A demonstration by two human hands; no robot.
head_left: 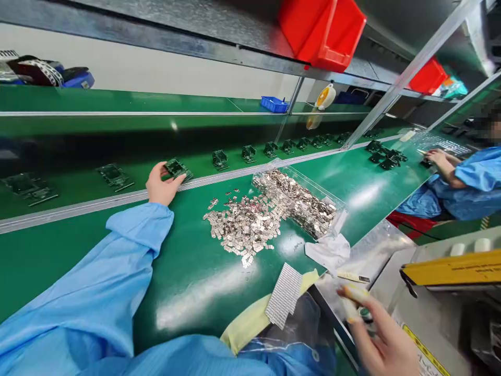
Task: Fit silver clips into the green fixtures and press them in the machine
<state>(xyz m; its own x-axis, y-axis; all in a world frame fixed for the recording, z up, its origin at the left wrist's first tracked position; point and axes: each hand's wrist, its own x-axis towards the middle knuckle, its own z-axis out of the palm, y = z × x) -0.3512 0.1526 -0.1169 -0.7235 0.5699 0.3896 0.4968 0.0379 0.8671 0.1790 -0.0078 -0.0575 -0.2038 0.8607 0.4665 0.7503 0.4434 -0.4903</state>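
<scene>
My left hand (163,184) pinches a green circuit board (178,169) at the near edge of the belt. My right hand (378,329) is at the lower right, blurred, its thumb and fingers wearing pale finger covers and brought close together; whether anything is between them cannot be made out. Small silvery metal parts (250,222) lie in a loose pile on the green table (188,282). Behind and right of the pile, a clear tray (336,222) holds more of them. A grey gridded sheet (284,295) rests on yellow tape (246,324) near my body.
More boards (219,159) stand in a row along the belt (78,190). Red bins (323,31) sit on the shelf overhead. White cloth (331,252) and a machine with a yellow edge (454,269) are at right. A person in blue (479,172) works farther right, near dark boards (386,155).
</scene>
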